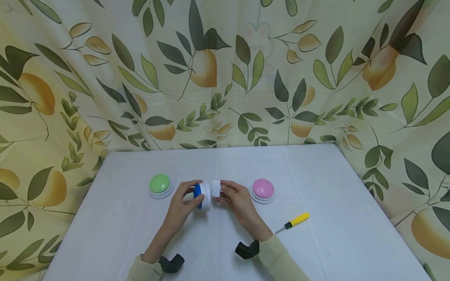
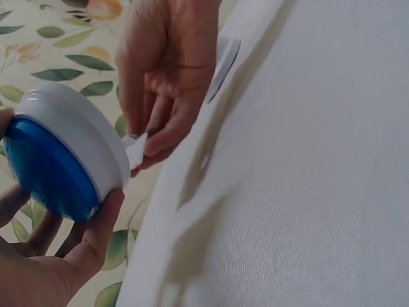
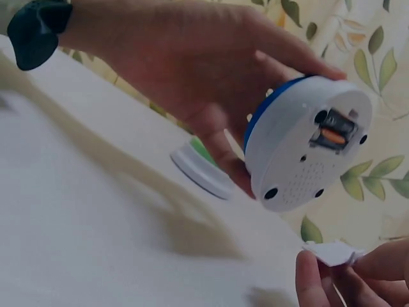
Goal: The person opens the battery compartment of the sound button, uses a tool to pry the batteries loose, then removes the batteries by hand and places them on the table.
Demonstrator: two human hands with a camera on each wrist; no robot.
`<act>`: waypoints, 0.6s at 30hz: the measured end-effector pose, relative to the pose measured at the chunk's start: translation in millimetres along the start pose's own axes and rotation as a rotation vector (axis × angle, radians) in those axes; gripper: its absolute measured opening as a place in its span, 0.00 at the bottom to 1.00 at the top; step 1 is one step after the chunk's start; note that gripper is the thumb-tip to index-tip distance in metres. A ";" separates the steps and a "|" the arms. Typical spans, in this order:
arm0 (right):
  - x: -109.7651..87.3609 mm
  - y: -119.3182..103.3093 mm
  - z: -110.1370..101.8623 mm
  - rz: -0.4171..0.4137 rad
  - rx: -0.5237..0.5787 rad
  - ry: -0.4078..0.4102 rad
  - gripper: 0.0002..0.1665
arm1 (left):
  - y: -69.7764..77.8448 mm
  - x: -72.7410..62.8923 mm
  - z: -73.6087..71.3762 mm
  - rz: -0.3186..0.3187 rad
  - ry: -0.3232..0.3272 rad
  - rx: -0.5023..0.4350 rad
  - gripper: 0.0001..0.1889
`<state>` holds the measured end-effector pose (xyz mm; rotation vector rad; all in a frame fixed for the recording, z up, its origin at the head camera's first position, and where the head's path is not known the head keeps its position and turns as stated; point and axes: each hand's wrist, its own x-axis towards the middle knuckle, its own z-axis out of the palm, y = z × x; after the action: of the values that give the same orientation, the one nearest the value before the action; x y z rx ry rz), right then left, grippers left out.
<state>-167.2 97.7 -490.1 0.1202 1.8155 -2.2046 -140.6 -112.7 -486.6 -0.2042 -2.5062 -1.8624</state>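
Around the rim: likely light, stiff, smooth

Left grip (image 1: 184, 198) curls around the blue button (image 2: 64, 160) by its sides, the surest hold; right grip (image 1: 239, 199) pinches a thin white cover (image 3: 332, 253), possibly brittle, just beside the exposed batteries (image 3: 333, 133). Farther out, green button (image 1: 159, 184) left and pink button (image 1: 263, 189) right bound the room; beyond, the tabletop's (image 1: 337, 195) far edge.
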 end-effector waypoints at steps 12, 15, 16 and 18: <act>21.2 5.5 3.9 0.046 -0.085 0.116 0.20 | -1.5 -0.3 -4.9 -0.029 -0.025 -0.173 0.21; 25.9 5.5 4.9 0.022 -0.182 0.134 0.21 | -3.4 -0.3 -5.1 -0.025 -0.032 -0.189 0.21; 27.0 5.6 5.2 0.009 -0.224 0.139 0.21 | -3.8 -0.2 -5.1 -0.022 -0.034 -0.192 0.21; 29.2 6.2 5.7 -0.014 -0.319 0.156 0.21 | -4.3 -0.2 -5.1 -0.014 -0.037 -0.196 0.21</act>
<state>-192.9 86.3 -501.9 0.2182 2.2327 -1.9298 -141.2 -118.7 -489.2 -0.2263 -2.3514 -2.1288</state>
